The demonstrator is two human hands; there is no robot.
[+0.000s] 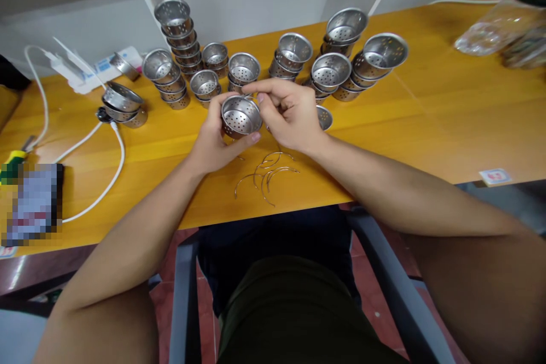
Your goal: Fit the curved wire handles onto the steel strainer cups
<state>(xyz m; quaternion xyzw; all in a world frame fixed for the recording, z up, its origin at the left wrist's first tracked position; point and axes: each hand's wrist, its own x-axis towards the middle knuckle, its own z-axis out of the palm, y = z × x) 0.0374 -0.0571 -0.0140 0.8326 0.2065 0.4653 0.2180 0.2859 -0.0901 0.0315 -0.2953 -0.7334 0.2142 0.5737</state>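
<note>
My left hand (213,145) is wrapped round a small perforated steel strainer cup (240,116), held just above the yellow table (405,125). My right hand (288,114) is closed in a pinch at the cup's far rim, with thumb and forefinger pressed together on something thin that I cannot make out. Several curved wire handles (267,173) lie on the table just below my hands. Another strainer cup (325,118) shows partly behind my right hand.
Stacks of the same steel cups (179,34) (330,71) (379,54) stand across the back of the table. A white power strip (91,71) and cable (113,159) lie at left, a screwdriver (12,162) at the left edge, a clear plastic bag (499,28) far right.
</note>
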